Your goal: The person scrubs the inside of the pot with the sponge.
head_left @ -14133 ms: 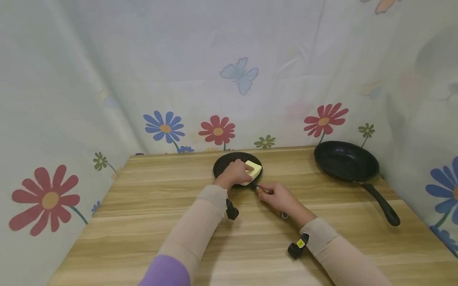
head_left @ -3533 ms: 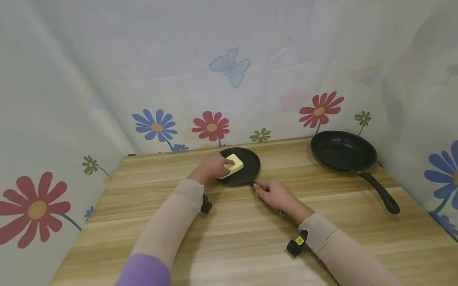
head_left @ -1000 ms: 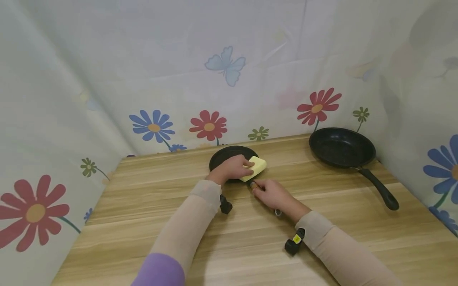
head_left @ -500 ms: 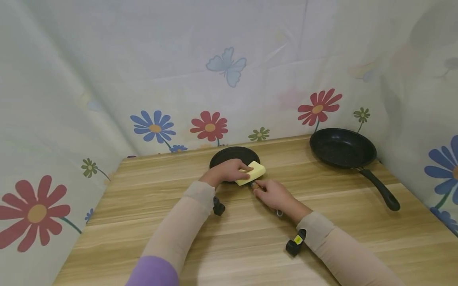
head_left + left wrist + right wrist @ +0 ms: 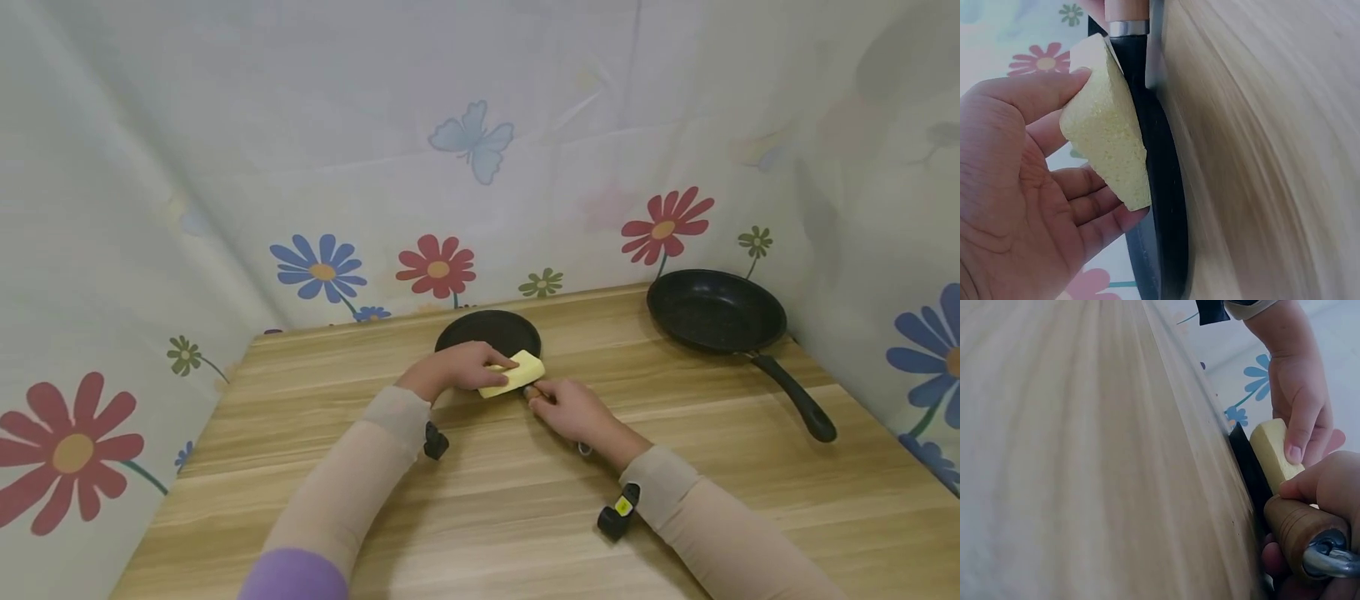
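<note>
My left hand (image 5: 467,367) grips a pale yellow sponge (image 5: 517,375) between thumb and fingers. The sponge lies over the near rim of a small flat black frying pan (image 5: 491,327), close to where its handle joins. In the left wrist view the sponge (image 5: 1107,119) leans against the pan's dark edge (image 5: 1166,187). My right hand (image 5: 573,410) holds the pan's handle, mostly covered in the head view. From the right wrist the handle (image 5: 1300,528) shows as brown wood with a metal hanging ring at its end.
A larger, deeper black frying pan (image 5: 716,312) stands at the back right, its black handle (image 5: 795,396) pointing toward the front right. The wood-grain table (image 5: 495,517) meets a flower-printed curtain (image 5: 360,150) at the back and sides.
Over the last second the left hand has drawn the sponge left and slightly nearer along the pan's near rim. Earlier it was inside the pan. The right hand keeps its hold on the handle.
</note>
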The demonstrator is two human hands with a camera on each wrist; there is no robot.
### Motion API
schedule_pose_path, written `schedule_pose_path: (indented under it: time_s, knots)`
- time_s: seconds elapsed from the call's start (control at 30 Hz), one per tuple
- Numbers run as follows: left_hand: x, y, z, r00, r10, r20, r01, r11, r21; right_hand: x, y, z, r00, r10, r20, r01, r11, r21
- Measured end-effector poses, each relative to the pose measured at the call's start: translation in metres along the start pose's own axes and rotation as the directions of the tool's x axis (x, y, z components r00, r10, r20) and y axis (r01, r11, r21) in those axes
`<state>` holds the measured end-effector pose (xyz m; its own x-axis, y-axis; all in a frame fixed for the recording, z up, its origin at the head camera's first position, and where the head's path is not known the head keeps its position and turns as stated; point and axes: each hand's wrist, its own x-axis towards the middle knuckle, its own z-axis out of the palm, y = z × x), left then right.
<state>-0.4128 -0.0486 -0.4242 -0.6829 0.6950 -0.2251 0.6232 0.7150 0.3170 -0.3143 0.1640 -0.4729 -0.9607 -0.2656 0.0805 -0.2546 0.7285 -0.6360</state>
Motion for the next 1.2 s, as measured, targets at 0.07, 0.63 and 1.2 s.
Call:
schedule_pose_path:
  time_s: [0.07,0.63,1.2]
  knots:
    - [-0.003,-0.001,-0.001,1.0,0.006,0.008,-0.006,1.0,0.01,0.0,0.0,0.0,1.0,-0.008,-0.005,0.008,1.0,0.0]
    - [-0.021,-0.014,-0.006,1.0,-0.012,-0.01,0.009,0.982,-0.19,0.0,0.001,0.0,1.0,0.02,-0.005,-0.02,1.0,0.004]
    - [-0.036,-0.027,-0.011,0.999,-0.005,-0.038,-0.002,0.984,-0.176,-0.001,0.002,0.0,0.999,0.052,0.009,-0.052,0.999,-0.016]
